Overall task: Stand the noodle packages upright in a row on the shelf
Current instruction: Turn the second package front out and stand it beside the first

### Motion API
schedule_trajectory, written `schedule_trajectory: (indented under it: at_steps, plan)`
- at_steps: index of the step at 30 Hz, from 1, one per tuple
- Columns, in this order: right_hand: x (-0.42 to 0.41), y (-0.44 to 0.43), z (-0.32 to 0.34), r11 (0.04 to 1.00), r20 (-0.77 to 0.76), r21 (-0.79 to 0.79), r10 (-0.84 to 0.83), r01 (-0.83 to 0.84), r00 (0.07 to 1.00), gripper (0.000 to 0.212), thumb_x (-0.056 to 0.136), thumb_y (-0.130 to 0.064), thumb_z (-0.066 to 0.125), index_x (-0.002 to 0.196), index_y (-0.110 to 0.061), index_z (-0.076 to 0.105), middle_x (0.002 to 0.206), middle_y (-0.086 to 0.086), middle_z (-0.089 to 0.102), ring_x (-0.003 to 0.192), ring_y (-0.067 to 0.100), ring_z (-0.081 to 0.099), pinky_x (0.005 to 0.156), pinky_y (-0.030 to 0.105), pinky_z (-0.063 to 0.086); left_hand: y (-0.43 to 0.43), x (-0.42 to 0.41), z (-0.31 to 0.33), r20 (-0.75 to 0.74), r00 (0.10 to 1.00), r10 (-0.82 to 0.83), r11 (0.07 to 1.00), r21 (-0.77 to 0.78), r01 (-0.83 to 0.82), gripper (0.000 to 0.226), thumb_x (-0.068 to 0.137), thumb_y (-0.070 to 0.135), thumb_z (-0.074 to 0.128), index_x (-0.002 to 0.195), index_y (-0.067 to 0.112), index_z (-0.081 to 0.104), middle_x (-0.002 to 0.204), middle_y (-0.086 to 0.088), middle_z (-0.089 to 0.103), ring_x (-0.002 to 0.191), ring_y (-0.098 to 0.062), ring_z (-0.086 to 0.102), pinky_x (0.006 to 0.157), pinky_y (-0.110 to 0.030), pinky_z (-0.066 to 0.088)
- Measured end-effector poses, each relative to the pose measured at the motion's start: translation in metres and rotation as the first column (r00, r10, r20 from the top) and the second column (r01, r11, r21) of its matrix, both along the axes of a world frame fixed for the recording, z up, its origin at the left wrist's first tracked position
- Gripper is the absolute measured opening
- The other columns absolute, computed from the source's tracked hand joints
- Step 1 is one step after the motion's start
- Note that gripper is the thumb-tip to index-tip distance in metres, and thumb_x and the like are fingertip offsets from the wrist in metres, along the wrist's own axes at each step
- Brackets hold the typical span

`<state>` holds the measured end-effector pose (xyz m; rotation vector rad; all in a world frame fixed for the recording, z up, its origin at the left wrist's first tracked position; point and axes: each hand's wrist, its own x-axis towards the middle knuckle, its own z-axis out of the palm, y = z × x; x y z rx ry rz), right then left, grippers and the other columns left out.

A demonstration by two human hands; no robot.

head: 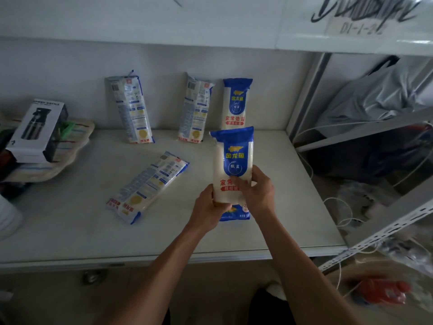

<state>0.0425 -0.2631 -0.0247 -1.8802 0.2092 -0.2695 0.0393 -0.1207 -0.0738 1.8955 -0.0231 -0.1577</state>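
Both hands hold one blue-and-white noodle package [233,158] upright above the white shelf [70,235]. My left hand [208,211] grips its lower left side and my right hand [257,192] wraps its lower right. Three packages lean upright against the back wall: one at the left [130,106], one in the middle [195,109], and one front-facing [236,103] right behind the held package. Another package [146,187] lies flat and slanted on the shelf, left of my hands.
A boxed bottle [35,132] rests on a stack of flat items [68,146] at the shelf's left end. A metal upright [307,95] bounds the right side, with bags [375,97] and white cables [339,207] beyond it. The upper shelf board [351,43] hangs overhead.
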Motion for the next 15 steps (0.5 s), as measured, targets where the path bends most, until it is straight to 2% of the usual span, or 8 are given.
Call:
schedule_trajectory:
  at_steps: [3,6,10,13,15]
  plan:
    - [0.004,-0.021,-0.006,0.997,-0.010,-0.075,0.031,-0.032,0.999,0.033,0.082,-0.032,0.076,0.111,-0.024,0.063,0.091,-0.012,0.071,0.073,-0.004,0.068,0.052,0.008,0.051,-0.020,0.010,-0.004,0.012,0.999,0.038,0.997,-0.064,-0.038,0.044,0.077,0.016,0.079,0.118,0.019,0.063,0.107,0.000,0.074,0.097,-0.015,0.073,0.086,-0.038,0.062]
    - [0.008,-0.045,-0.019,0.999,-0.045,-0.017,0.035,-0.036,0.998,0.036,0.081,-0.024,0.078,0.112,-0.025,0.061,0.092,-0.014,0.069,0.076,-0.002,0.070,0.056,0.012,0.055,-0.040,0.028,-0.009,0.021,0.998,0.063,0.989,-0.136,-0.059,0.045,0.074,0.012,0.078,0.117,0.017,0.064,0.107,-0.003,0.075,0.097,-0.022,0.075,0.083,-0.048,0.062]
    - [0.016,-0.063,-0.035,0.995,-0.021,-0.071,-0.066,0.064,0.998,0.033,0.087,-0.019,0.070,0.118,-0.020,0.057,0.098,-0.004,0.067,0.078,0.000,0.064,0.052,0.008,0.049,-0.069,0.053,-0.010,0.038,0.997,0.067,0.989,-0.135,-0.062,0.044,0.074,0.028,0.081,0.115,0.025,0.065,0.108,0.004,0.075,0.099,-0.015,0.074,0.085,-0.044,0.062]
    - [0.023,-0.071,-0.041,0.991,0.036,-0.054,-0.118,0.120,0.992,0.025,0.092,-0.017,0.062,0.115,-0.024,0.055,0.101,-0.003,0.067,0.081,0.004,0.065,0.060,0.011,0.050,-0.087,0.067,-0.004,0.028,0.999,0.043,0.994,-0.100,-0.040,0.043,0.074,0.031,0.081,0.114,0.028,0.064,0.107,0.007,0.075,0.097,-0.009,0.074,0.084,-0.040,0.063]
    - [0.032,-0.077,-0.040,0.990,0.061,-0.033,-0.138,0.140,0.989,0.024,0.092,-0.015,0.059,0.114,-0.024,0.054,0.100,-0.004,0.065,0.081,0.004,0.064,0.059,0.009,0.048,-0.099,0.074,0.002,0.036,0.998,0.048,0.996,-0.081,-0.045,0.044,0.076,0.031,0.080,0.116,0.029,0.062,0.108,0.007,0.075,0.097,-0.008,0.073,0.082,-0.038,0.063]
